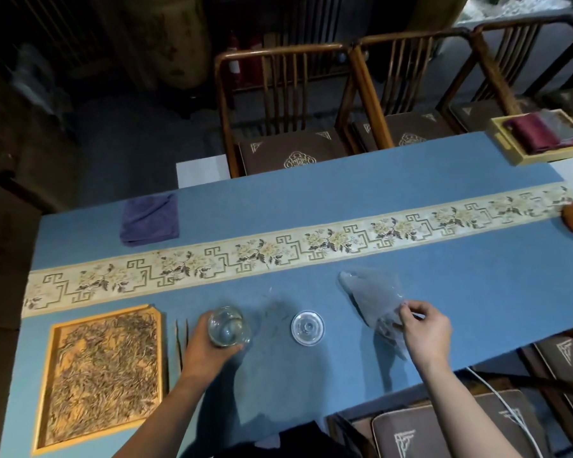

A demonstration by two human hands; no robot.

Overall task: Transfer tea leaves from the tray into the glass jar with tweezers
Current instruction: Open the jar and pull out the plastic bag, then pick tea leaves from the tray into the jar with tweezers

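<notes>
A wooden tray (48,385) full of dark tea leaves (103,375) lies at the near left of the blue table. Thin dark tweezers (181,342) lie on the cloth just right of the tray. My left hand (205,350) grips a clear glass jar (228,326) from below and the side; the jar is open at the top. Its glass lid (307,327) rests on the table to the right. My right hand (425,328) pinches a clear plastic bag (372,292) that lies crumpled on the table.
A folded purple cloth (150,219) lies at the far left beyond the patterned runner (278,252). A wooden box with a red cloth (540,135) stands at the far right. Wooden chairs (282,104) line the far edge, and cushioned seats (444,428) sit near me.
</notes>
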